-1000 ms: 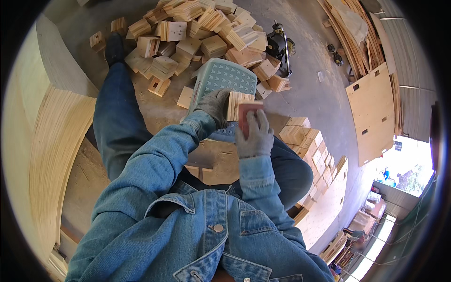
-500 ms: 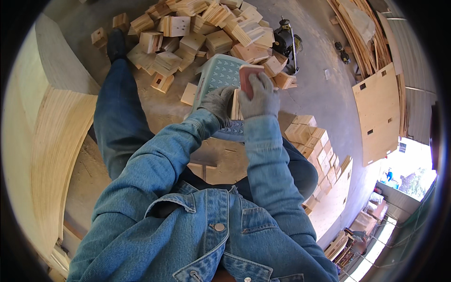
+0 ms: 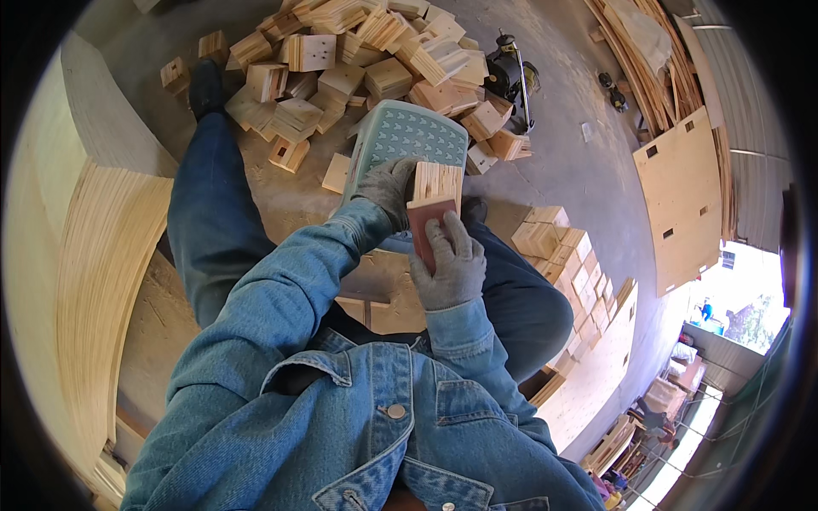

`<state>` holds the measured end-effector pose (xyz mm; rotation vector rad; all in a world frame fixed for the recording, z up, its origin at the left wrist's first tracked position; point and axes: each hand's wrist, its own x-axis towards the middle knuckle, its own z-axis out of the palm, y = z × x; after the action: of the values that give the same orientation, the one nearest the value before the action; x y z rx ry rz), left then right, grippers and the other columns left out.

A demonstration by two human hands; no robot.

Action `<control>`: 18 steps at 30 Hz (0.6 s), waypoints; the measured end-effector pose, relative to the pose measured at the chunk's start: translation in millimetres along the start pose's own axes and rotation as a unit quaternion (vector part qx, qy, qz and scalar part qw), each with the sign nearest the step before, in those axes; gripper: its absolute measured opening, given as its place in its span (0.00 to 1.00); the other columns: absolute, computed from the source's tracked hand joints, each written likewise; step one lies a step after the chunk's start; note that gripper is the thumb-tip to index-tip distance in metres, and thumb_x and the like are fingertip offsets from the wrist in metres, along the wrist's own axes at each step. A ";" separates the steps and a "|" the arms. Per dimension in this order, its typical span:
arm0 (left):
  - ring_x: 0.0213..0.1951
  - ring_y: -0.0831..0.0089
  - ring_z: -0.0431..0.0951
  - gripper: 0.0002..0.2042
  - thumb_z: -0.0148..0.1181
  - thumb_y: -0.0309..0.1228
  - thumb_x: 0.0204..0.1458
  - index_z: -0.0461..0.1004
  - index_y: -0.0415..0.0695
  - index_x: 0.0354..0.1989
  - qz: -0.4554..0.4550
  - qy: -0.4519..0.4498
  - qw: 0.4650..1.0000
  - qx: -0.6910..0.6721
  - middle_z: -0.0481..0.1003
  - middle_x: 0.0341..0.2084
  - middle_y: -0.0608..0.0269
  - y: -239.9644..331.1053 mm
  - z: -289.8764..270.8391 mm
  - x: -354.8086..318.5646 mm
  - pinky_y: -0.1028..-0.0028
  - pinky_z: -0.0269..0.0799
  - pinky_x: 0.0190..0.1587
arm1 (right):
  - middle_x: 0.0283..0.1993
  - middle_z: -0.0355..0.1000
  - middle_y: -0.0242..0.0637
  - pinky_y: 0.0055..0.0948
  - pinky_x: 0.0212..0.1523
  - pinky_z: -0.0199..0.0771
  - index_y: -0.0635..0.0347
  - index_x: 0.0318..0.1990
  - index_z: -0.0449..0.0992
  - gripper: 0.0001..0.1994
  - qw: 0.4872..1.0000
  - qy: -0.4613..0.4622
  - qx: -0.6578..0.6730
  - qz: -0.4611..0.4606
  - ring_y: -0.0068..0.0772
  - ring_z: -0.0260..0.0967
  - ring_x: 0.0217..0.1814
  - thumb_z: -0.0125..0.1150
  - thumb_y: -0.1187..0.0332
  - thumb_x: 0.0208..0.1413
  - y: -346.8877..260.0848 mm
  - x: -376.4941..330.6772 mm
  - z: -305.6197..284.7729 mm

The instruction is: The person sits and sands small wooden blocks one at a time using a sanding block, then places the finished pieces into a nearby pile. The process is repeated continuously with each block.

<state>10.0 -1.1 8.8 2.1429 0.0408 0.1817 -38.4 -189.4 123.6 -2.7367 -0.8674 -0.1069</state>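
A light wooden block (image 3: 440,179) with striped, layered grain stands over the pale teal plastic stool (image 3: 413,132) between my knees. My left hand (image 3: 388,189), in a grey glove, is closed on the block's left side, its fingertips partly hidden. Gloved alike, my right hand (image 3: 452,268) grips a sanding block (image 3: 430,228) with a reddish-brown face and a pale wooden edge. That sanding block lies tilted against the near end of the wooden block, overlapping it in view. Whether the two touch along the whole face I cannot tell.
A loose heap of wooden blocks (image 3: 388,78) lies on the floor ahead. Neatly stacked blocks (image 3: 573,260) stand by my right knee. Tall layered plywood sheets (image 3: 102,281) rise at left. A black tool with a metal bar (image 3: 511,77) sits right of the heap. A slotted panel (image 3: 682,200) leans at right.
My right hand has drawn the sanding block back toward my body and slightly left, from the wooden block's far side to its near end. My left hand keeps its hold.
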 end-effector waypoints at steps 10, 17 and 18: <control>0.60 0.48 0.73 0.41 0.78 0.44 0.37 0.68 0.49 0.63 0.020 0.008 1.000 -0.019 0.73 0.57 0.50 -4.4 -0.6 -0.5 0.58 0.68 0.67 | 0.69 0.69 0.44 0.53 0.64 0.71 0.51 0.60 0.80 0.31 1.000 -0.005 -0.021 0.008 0.56 0.69 0.64 0.75 0.61 0.45 6.4 71.6 1.3; 0.62 0.48 0.72 0.47 0.80 0.46 0.34 0.65 0.49 0.67 -0.006 0.000 1.000 0.004 0.72 0.60 0.49 -9.1 4.0 -1.2 0.59 0.68 0.68 | 0.67 0.72 0.43 0.44 0.67 0.72 0.52 0.59 0.81 0.30 0.997 -0.013 0.074 0.034 0.52 0.72 0.65 0.73 0.52 0.48 65.9 151.1 25.1; 0.61 0.48 0.73 0.48 0.81 0.47 0.33 0.64 0.49 0.67 -0.007 0.008 1.000 0.011 0.72 0.59 0.49 -8.4 3.1 -3.6 0.58 0.68 0.67 | 0.64 0.75 0.48 0.40 0.69 0.70 0.58 0.58 0.81 0.31 0.993 -0.028 0.065 0.090 0.49 0.73 0.66 0.74 0.53 0.46 60.3 155.2 15.4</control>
<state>7.3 0.5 -0.3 2.1629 0.0681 0.1910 123.1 -146.4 118.1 -2.6900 -0.6137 0.0600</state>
